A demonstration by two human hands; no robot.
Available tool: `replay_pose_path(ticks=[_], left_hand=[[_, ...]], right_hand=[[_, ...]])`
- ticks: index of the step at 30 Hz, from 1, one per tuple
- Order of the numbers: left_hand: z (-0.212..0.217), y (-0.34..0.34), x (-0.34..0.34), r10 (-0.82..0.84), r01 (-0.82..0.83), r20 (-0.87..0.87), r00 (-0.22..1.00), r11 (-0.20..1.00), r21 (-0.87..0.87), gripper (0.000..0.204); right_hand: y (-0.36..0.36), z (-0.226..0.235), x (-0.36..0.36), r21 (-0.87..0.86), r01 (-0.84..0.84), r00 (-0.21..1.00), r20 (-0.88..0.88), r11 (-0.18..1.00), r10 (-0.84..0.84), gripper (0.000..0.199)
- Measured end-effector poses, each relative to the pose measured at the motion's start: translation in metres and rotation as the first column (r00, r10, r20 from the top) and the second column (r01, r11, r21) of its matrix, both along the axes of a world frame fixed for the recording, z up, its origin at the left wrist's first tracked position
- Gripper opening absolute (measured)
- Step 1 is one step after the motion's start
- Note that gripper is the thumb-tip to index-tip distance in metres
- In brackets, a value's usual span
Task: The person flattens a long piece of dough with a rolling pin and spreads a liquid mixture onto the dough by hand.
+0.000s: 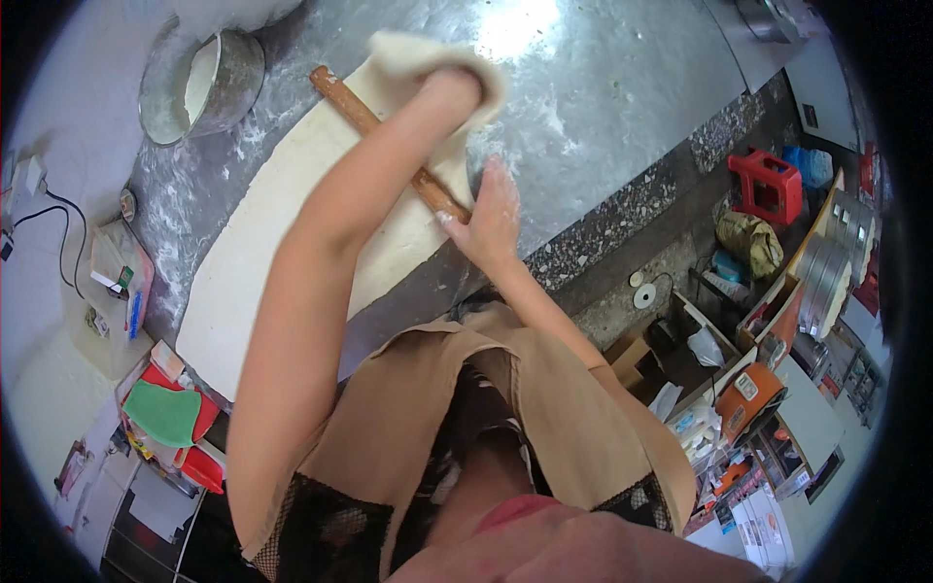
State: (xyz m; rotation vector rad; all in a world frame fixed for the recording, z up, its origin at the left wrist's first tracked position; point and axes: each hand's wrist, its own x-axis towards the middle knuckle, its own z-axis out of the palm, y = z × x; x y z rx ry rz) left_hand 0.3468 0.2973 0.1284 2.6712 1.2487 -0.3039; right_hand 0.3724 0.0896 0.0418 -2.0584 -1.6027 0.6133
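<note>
A long pale dough sheet (262,262) lies across the metal work surface, its far end lifted and curled over. My left hand (455,89) reaches into that raised flap, which hides its fingers. Across the dough, passing beneath my left forearm, rests a wooden rolling pin (342,97) set at a slant. Close to the pin's near right end is my right hand (494,212), floury, with fingers stretched out and the thumb by the pin's tip. It does not grip the pin.
A metal pot (233,87) with white flour inside stands at the far left. Flour streaks mark the metal table (603,107). Beyond its speckled right edge are a red plastic stool (765,185) and cluttered shelves. A green cloth (163,412) lies at the lower left.
</note>
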Motion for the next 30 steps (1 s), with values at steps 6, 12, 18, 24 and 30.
replay_pose_path(ticks=[6,12,18,24,30], left_hand=[[-0.048,0.092,0.034,-0.041,0.061,0.220,0.975,0.995,-0.083,0.042],[-0.099,-0.019,-0.117,0.054,-0.207,0.593,0.803,0.959,0.194,0.048],[-0.126,-0.037,-0.185,0.017,-0.078,0.369,0.929,0.986,0.149,0.049],[-0.144,0.026,-0.104,-0.194,-0.010,0.461,0.866,0.915,0.404,0.041],[-0.135,0.075,-0.017,-0.054,-0.206,0.642,0.765,0.924,0.323,0.041]], right_hand=[[-0.004,0.000,-0.010,0.024,0.135,0.990,0.043,0.991,-0.136,0.083],[-0.018,-0.018,-0.014,-0.159,-0.051,0.999,-0.023,0.986,0.048,0.049],[-0.025,-0.026,-0.025,0.053,0.123,0.969,0.209,0.991,-0.132,0.041],[0.002,-0.070,0.014,0.219,0.306,0.729,0.572,0.927,-0.376,0.040],[0.045,-0.039,0.059,0.073,0.587,0.617,0.604,0.806,-0.504,0.046]])
